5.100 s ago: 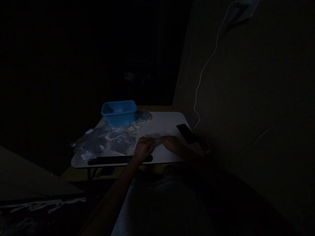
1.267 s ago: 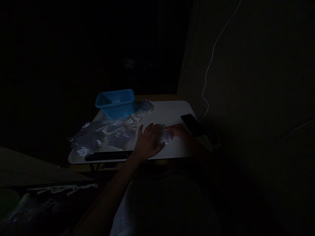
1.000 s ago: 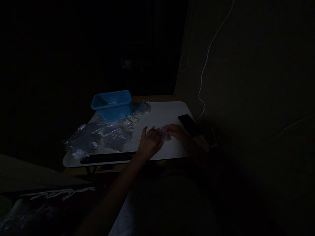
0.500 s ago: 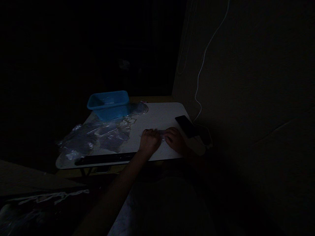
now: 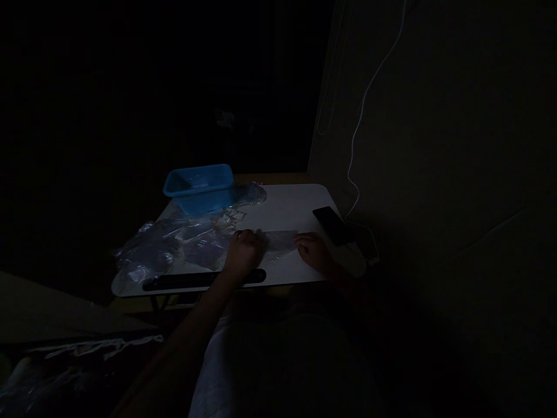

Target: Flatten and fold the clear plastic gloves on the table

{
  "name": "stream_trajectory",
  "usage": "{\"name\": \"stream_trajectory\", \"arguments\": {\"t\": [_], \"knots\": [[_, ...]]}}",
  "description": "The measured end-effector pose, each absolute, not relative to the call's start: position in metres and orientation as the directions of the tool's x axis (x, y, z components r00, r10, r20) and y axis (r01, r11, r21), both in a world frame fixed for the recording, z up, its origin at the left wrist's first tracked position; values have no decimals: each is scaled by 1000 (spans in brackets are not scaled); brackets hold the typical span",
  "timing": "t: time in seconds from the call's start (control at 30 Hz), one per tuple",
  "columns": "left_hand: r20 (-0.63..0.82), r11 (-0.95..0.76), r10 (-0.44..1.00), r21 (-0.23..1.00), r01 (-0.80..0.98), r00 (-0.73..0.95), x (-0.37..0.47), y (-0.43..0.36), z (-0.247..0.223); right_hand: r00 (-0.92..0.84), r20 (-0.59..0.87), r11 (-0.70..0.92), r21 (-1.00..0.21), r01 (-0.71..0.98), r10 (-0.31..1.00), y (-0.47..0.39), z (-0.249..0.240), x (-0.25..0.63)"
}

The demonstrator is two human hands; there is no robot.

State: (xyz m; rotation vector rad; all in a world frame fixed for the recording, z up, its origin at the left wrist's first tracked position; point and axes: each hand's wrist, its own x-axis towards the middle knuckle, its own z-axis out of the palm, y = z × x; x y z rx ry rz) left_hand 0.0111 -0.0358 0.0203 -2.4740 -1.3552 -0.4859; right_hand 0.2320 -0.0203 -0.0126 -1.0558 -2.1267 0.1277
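Note:
A small clear plastic bag (image 5: 279,240) lies stretched flat between my hands, just over the white table. My left hand (image 5: 244,251) is closed in a fist at its left end, with the fingers curled around that edge. My right hand (image 5: 313,251) has its fingertips pressed together at the bag's right edge. Darkness hides the exact grip of the right fingers. Left of my left hand lies a spread of loose clear plastic bags (image 5: 204,247).
A blue plastic basin (image 5: 204,200) stands at the back left of the white table (image 5: 289,200). On the right lies a dark phone (image 5: 333,224) by a white cable (image 5: 357,122). A black slot strip (image 5: 178,281) runs along the front edge. The room is very dark.
My hands have moved apart, the left one going left. The plastic that was bunched between them is now spread out flat. The view has shifted slightly.

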Motion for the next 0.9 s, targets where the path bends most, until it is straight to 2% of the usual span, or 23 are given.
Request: {"name": "stream_trajectory", "arguments": {"t": [0.1, 0.2, 0.33, 0.43, 0.53, 0.6, 0.73, 0.9], "knots": [[420, -553, 742, -56, 831, 522, 4, -37, 18, -370, 578, 648, -400, 648, 727, -19, -14, 233], [433, -539, 763, 18, 842, 479, 7, -38, 20, -359, 580, 645, -418, 640, 731, -19, -15, 237], [417, -585, 760, 103, 804, 499, 32, -35, 21, -273, 572, 564, -427, 707, 774, -21, -15, 239], [341, -530, 814, 104, 842, 471, 54, -33, 14, -311, 540, 523, -295, 800, 782, -24, -11, 234], [236, -445, 878, 83, 892, 416, 65, -32, 6, -434, 451, 532, -110, 840, 780, -29, -7, 225], [178, -412, 900, 52, 910, 397, 67, -33, 2, -465, 391, 519, -40, 854, 794, -31, -7, 220], [96, -371, 925, 9, 929, 368, 63, -36, 3, -477, 306, 500, 1, 866, 824, -31, -9, 218], [61, -316, 947, 15, 949, 314, 52, -40, 4, -470, 258, 487, -2, 874, 844, -32, -7, 217]]}}
